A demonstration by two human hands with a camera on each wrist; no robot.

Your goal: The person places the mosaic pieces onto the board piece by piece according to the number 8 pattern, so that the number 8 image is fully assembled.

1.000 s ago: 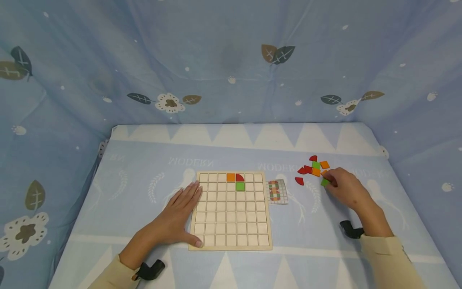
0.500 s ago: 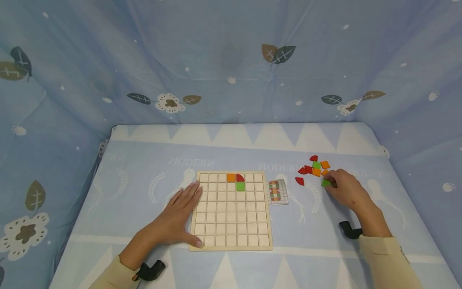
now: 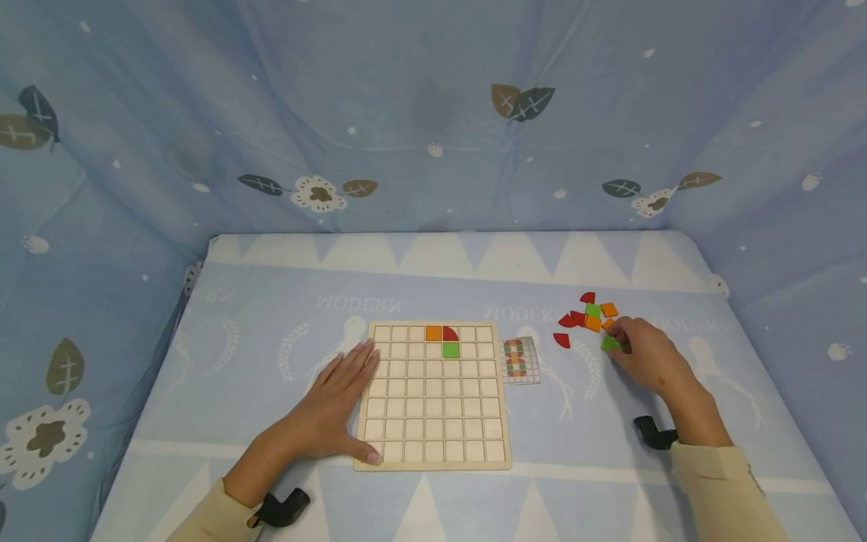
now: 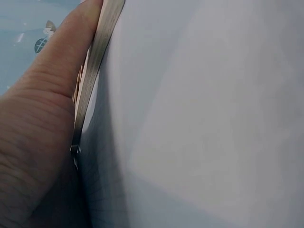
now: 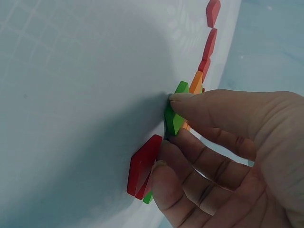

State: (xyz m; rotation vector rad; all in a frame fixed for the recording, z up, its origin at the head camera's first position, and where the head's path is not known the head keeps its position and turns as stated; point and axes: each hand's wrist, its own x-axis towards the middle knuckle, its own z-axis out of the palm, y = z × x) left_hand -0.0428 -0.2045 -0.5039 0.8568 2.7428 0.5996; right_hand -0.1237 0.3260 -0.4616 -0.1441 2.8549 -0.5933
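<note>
A wooden grid board (image 3: 433, 410) lies on the table, with an orange square (image 3: 433, 333), a red quarter-circle (image 3: 450, 333) and a green square (image 3: 451, 350) in its far cells. My left hand (image 3: 332, 406) rests spread along its left edge, thumb on the near corner. Off to the right, my right hand (image 3: 650, 354) pinches a green tile (image 5: 176, 111) at the near side of the loose pieces. In the right wrist view, the thumb lies on that tile while red pieces (image 5: 142, 166) sit beside the curled fingers; the hand hides these in the head view.
Several loose red, orange (image 3: 609, 309) and green (image 3: 593, 309) tiles lie beyond the right hand. A small pattern card (image 3: 520, 360) sits against the board's right edge. Blue patterned cloth (image 3: 433, 113) hangs behind the table and at both sides.
The right wrist and forearm have shifted slightly left, with the fingers staying at the green tile. My left hand and the board have not moved.
</note>
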